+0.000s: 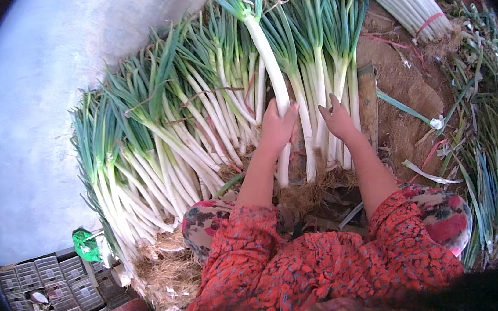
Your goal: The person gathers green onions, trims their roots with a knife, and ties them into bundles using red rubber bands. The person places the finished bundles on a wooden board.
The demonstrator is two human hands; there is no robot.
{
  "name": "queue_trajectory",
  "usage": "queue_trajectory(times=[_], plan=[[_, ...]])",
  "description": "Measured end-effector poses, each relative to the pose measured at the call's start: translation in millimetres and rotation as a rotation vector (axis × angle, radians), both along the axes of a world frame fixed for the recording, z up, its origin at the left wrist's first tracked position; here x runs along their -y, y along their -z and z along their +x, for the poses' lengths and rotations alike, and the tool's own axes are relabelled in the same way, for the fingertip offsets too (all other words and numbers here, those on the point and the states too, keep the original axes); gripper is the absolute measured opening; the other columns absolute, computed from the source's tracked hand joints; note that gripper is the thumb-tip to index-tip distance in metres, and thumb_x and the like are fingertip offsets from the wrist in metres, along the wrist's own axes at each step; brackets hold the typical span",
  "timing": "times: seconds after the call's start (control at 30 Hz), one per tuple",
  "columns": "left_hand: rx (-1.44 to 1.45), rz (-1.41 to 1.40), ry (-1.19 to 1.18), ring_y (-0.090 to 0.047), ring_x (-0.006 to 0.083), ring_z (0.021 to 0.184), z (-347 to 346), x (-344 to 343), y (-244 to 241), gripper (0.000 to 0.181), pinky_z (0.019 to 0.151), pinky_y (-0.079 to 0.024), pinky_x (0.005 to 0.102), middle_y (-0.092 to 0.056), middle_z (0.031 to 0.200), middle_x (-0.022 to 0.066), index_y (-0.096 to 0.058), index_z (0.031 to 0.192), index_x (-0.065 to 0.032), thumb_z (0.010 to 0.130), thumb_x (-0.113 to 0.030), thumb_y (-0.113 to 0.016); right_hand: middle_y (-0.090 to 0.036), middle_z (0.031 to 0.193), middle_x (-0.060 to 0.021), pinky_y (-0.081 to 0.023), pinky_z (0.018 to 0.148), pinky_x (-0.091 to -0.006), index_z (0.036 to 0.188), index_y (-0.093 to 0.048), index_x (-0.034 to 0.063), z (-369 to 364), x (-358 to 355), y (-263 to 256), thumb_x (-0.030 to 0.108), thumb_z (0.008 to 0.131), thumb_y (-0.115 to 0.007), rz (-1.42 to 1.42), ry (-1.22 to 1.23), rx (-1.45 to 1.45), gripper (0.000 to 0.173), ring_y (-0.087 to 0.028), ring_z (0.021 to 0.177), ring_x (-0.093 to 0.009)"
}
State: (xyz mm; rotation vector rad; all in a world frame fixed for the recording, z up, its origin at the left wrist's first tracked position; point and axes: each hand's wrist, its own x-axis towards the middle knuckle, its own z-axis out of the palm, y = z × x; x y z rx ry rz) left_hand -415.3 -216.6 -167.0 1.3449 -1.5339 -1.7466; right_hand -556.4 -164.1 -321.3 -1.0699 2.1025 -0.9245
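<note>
My left hand (pixel 278 123) is wrapped around the white stem of a large green onion (pixel 267 56). Its green leaves rise past the top of the view, and its lower end hangs between my knees. To the right, my right hand (pixel 338 119) has its fingers apart, close to the pale stems of a small upright group of green onions (pixel 320 73); whether it touches them I cannot tell. Brown roots (pixel 304 197) spread beneath that group. On the left leans a long row of more green onions (pixel 173 136), roots toward me.
A tied bundle of green onions (pixel 401 0) lies at the upper right on brown soil (pixel 411 81). Stripped leaves (pixel 491 183) are heaped along the right side. A wooden post (pixel 368 105) stands beside the group. Stacked grey blocks (pixel 58 301) and a green bag (pixel 86 246) are at lower left.
</note>
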Motion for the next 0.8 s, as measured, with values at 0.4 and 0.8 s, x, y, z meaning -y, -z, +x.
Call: queue_trajectory(times=[0.4, 0.8], plan=[[-0.106, -0.028, 0.387, -0.042, 0.0063, 0.042, 93.5, -151.0, -82.0, 0.032, 0.036, -0.032, 0.0220, -0.048, 0.062, -0.0006, -0.046, 0.107, -0.0024, 0.080, -0.014, -0.057, -0.051, 0.093, -0.0028, -0.039, 0.063, -0.0260, 0.112, -0.043, 0.0045, -54.7, -30.6, -243.5, 0.032, 0.087, -0.048, -0.755, 0.246, 0.600, 0.037, -0.047, 0.072, -0.009], [-0.514, 0.503, 0.499, -0.040, 0.0078, 0.037, 140.7, -177.4, -112.0, 0.030, 0.032, -0.032, 0.0221, -0.043, 0.062, 0.0003, -0.043, 0.102, -0.0019, 0.075, -0.004, -0.056, -0.054, 0.070, -0.0046, -0.041, 0.056, -0.0308, 0.088, -0.058, 0.0032, -189.9, -192.2, -238.1, 0.035, 0.084, -0.048, -0.631, 0.822, 0.131, 0.033, -0.047, 0.058, -0.016]])
